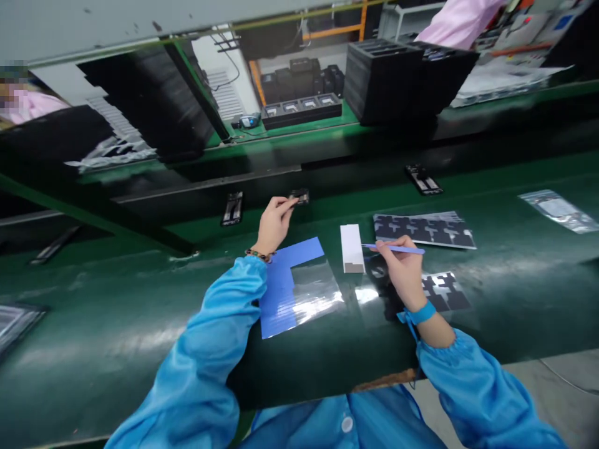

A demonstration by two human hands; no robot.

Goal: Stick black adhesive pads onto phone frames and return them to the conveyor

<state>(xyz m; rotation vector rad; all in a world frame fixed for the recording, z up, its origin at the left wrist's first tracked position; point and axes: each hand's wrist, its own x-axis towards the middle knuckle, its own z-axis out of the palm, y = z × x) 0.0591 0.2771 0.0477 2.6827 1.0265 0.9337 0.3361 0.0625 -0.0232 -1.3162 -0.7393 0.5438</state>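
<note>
My left hand (275, 221) reaches to the far side of the green bench, its fingers closed on the near end of a dark phone assembly (300, 197). My right hand (403, 269) pinches purple tweezers (397, 249) that point left. Just off their tip lies a small white block (351, 244) with a grey lower end. Below the left hand is a blue sheet (277, 299) with a clear film (318, 290) on its right part. Under and beside my right hand lies a clear sheet with black die-cut stickers (447, 292). Behind it sits a stack of similar sticker sheets (423, 229).
Other phone assemblies lie on the green bench (150, 293), one at left (232, 208) and one at right (423, 179). A plastic bag (559, 211) is far right. A green post (116, 212) stands at left. Behind, black trays (384, 84) are stacked near a person's pink sleeve (458, 22).
</note>
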